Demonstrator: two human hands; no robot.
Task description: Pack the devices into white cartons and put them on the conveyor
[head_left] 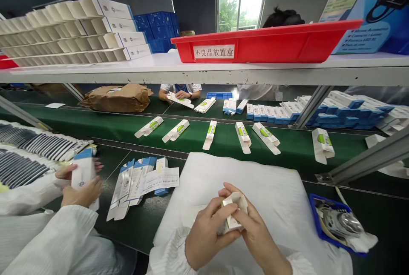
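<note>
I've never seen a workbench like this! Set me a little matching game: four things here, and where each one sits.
Things:
1. Red plastic tray
2. Brown paper parcel
3. White pad
4. Blue tray

Places:
A. Right of the white pad
B. On the white shelf
C. Under the folded carton
D. On the far green belt

Pairs: 1-B, 2-D, 3-C, 4-A

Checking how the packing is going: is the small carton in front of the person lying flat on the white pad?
No, the left hand and right hand hold the small carton up off the white pad.
</note>
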